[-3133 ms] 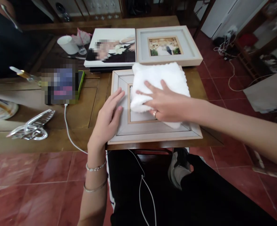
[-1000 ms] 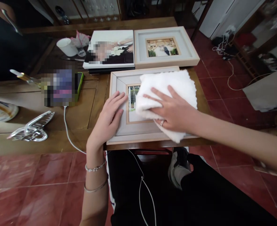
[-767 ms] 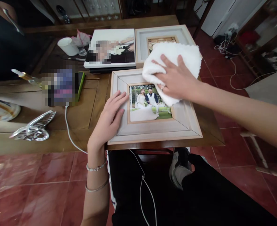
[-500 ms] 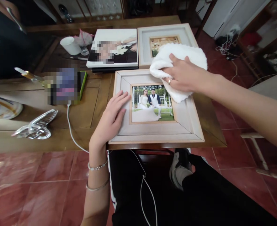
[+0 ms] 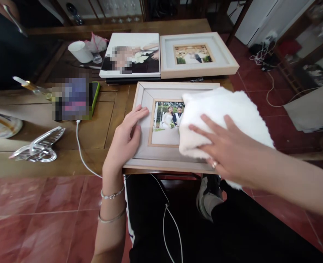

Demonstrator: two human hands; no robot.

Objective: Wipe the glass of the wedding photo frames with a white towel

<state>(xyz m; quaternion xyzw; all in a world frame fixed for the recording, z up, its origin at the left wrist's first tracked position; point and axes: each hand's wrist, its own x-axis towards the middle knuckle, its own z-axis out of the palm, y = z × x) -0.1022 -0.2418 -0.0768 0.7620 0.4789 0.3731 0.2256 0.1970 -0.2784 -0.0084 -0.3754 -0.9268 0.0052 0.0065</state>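
Note:
A pale picture frame (image 5: pixel 142 124) with a wedding photo lies at the table's front edge. My left hand (image 5: pixel 125 137) rests along the frame's left side, its fingers stretched out over the border and the thumb apart. Under my right hand (image 5: pixel 224 148) is a fluffy white cloth (image 5: pixel 227 106); I hold it against the right part of the frame, with some fingers on top and the lower ones folded at its edge. The cloth hides the photo's right side and the frame's right border. Part of it hangs past the table edge.
Behind lie a second framed photo (image 5: pixel 199 71) and a white-edged photo panel (image 5: pixel 130 74). Leftward are a white cup (image 5: pixel 80 52), a phone (image 5: pixel 95 95) with a charging cable (image 5: pixel 80 142), a dropper bottle (image 5: pixel 35 87) and a clear hair claw (image 5: pixel 39 146). Another person's hand shows at top left.
My right hand and the cloth have moved down and nearer to me, from the frame's upper right corner to its lower right. The framed photo behind is uncovered. My left hand stays at the left side.

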